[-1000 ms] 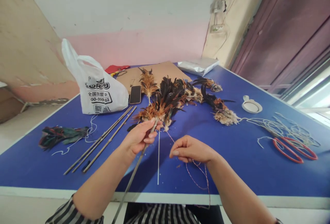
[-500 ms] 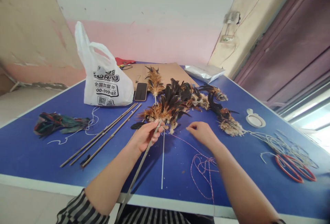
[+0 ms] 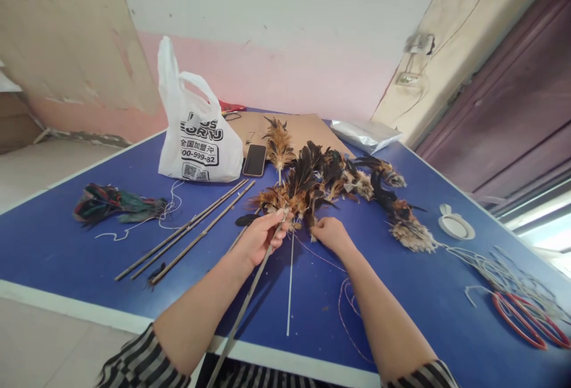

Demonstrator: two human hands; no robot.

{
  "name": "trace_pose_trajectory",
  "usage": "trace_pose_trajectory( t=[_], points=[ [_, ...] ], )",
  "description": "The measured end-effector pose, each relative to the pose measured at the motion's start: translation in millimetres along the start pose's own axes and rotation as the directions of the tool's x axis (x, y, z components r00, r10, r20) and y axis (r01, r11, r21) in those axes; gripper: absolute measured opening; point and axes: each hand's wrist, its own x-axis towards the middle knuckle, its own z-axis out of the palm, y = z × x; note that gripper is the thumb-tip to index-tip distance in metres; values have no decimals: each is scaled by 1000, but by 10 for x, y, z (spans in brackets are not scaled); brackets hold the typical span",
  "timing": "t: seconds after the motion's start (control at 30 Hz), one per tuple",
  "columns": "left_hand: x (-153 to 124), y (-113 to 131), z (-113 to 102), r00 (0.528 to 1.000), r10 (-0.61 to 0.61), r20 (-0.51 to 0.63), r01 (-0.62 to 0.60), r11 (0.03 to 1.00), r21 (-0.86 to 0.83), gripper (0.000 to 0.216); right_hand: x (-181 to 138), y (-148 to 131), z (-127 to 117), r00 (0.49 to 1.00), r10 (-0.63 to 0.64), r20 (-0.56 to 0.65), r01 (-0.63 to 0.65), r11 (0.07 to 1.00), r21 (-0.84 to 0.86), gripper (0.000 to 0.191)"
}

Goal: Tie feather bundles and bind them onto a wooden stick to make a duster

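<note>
brown and black feathers (image 3: 273,199) sit at the upper end of a thin stick (image 3: 248,300), and the left hand (image 3: 264,236) is closed round that stick just below them. the stick slants down past the near edge of the blue table (image 3: 446,316). just beside, the right hand (image 3: 332,234) has its fingertips at the pale base of a feather in the pile (image 3: 306,180); whether they pinch it i cannot tell. pink string (image 3: 319,254) trails from near the left hand toward the right forearm. 3 sticks (image 3: 204,234) lie to the left. farther out are a white plastic bag (image 3: 200,144), a phone (image 3: 254,160) beside it, and, far right, red-handled scissors (image 3: 517,335) touching tangled white string (image 3: 499,272).
</note>
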Motion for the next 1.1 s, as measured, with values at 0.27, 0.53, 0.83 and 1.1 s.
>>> trace_pose_trajectory(
  t=[0.27, 0.53, 0.83, 1.1],
  points=[
    [-50, -65, 75, 996, 82, -26, -78, 990, 118, 28, -319, 117, -332, 995, 8, 104, -72, 776, 627, 20],
    [-44, -160, 129, 977, 187, -103, -147, 939, 312, 33, -800, -393, -50, 969, -112, 221, -179, 297, 938, 31],
    [-96, -220, 217, 981, 189, -35, -154, 883, 444, 35, -768, -395, 161, 993, -83, 89, -49, 395, 917, 28],
    [-96, -250, 250, 987, 161, -22, -134, 882, 452, 33, -798, -462, 98, 992, -106, 66, -6, 492, 871, 28]
  ],
)
